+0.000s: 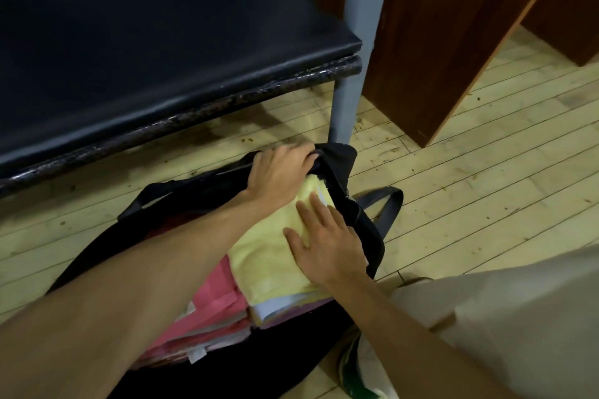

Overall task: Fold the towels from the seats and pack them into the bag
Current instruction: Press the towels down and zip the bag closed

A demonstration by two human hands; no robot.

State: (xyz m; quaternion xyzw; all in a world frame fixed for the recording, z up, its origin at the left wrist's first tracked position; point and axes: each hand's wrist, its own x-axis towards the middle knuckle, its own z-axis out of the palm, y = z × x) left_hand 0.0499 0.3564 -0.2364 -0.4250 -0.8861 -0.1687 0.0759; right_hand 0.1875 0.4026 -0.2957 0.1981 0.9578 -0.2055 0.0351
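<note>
No readable text, label, brand or number anywhere. Small white tag (pixel 196 356) on the pink towels (pixel 207 311): too blurred to read.

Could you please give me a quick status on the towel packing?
Left hand gripping the bag rim. Right hand flat on the yellow towel, pressing it in. Nothing in the way.

Pale wooden floorboards (pixel 470 178), scuffed and speckled with dark stains, run across the room. At ten o'clock stands a black padded seat (pixel 129 52) with a worn, flaking edge, on a grey metal leg (pixel 343 107). At one o'clock rise dark brown wooden panels (pixel 453 26), perhaps a desk's side.
</note>
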